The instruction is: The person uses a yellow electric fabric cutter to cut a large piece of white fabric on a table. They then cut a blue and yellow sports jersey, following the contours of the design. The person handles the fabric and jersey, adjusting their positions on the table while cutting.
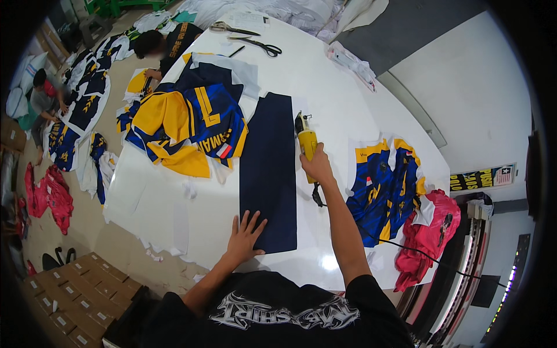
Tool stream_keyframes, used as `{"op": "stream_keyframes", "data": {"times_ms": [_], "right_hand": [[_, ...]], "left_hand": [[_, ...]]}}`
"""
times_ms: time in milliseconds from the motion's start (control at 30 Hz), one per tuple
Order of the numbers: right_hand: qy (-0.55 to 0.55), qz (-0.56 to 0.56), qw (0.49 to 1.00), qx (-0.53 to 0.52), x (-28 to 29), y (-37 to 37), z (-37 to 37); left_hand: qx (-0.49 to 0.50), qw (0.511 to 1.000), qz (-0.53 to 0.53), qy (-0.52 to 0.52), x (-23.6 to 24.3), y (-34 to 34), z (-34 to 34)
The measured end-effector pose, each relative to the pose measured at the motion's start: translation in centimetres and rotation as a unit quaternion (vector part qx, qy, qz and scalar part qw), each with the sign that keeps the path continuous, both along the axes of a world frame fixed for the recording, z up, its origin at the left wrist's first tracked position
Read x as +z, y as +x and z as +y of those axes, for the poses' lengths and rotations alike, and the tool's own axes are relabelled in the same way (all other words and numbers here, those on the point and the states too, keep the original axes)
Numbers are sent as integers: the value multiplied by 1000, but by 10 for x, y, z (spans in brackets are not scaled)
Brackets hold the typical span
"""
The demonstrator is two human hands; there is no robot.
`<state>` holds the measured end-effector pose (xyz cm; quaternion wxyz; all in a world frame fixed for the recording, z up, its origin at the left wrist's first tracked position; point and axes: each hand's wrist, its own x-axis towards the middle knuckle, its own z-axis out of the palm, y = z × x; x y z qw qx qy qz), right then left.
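Note:
A long navy fabric panel (268,168) lies flat down the middle of the white table (214,214). Its near-left corner is under my left hand (243,236), which rests flat with spread fingers. Beyond its right edge, my right hand (317,165) is wrapped round a yellow electric cloth cutter (307,141). The cutter's metal head points away from me, beside the panel and apart from it. A black power cord (317,196) hangs from its near end and runs off to the right.
Blue and yellow jersey pieces (168,119) are heaped left of the panel; more jersey pieces (380,185) lie right, beside pink fabric (426,238). Black-handled scissors (264,47) sit at the far end. Two people work at left among fabric. Stacked cardboard boxes (81,296) stand lower left.

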<state>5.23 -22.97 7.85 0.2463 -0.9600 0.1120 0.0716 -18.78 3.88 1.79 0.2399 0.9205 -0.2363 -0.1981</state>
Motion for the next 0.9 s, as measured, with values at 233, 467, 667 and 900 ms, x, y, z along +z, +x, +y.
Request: {"op": "stream_keyframes", "data": {"times_ms": [233, 467, 667, 900], "right_hand": [[-5, -19, 1000, 16, -6, 47, -4], [1, -20, 1000, 16, -6, 87, -2], [-10, -19, 1000, 18, -9, 124, 0], [2, -45, 999, -26, -15, 172, 4]], "left_hand": [[5, 1000, 4, -13, 2, 0, 1], [10, 1000, 15, -20, 1, 2, 1], [11, 1000, 23, -9, 3, 2, 0], [-12, 1000, 10, 3, -1, 1, 0]]}}
